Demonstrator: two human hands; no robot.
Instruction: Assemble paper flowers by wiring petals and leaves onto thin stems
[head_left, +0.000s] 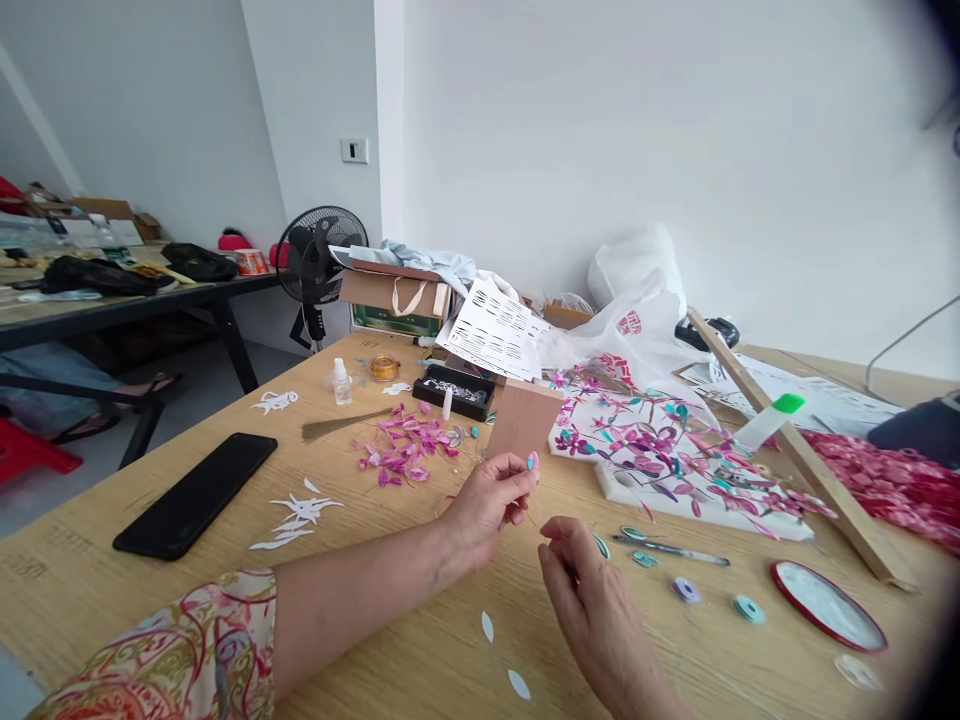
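My left hand [491, 497] is raised over the wooden table [420, 660], its fingers pinched on a small pink and teal paper petal [532, 461]. My right hand [581, 580] sits just below and to the right, fingers curled in a pinch; a thin thread or wire seems to run between the hands, too fine to make out. A pile of pink paper petals [409, 450] lies beyond my left hand. A white board with pink and teal flower work [660, 450] lies to the right.
A black phone [196, 494] and white paper cut-outs [296, 520] lie at left. Tweezers [671, 548], small paper coils [750, 608], a red-rimmed lid [829, 605], a wooden strip [795, 450] and a glue bottle [342, 382] surround the hands. A fan [319, 260] stands behind.
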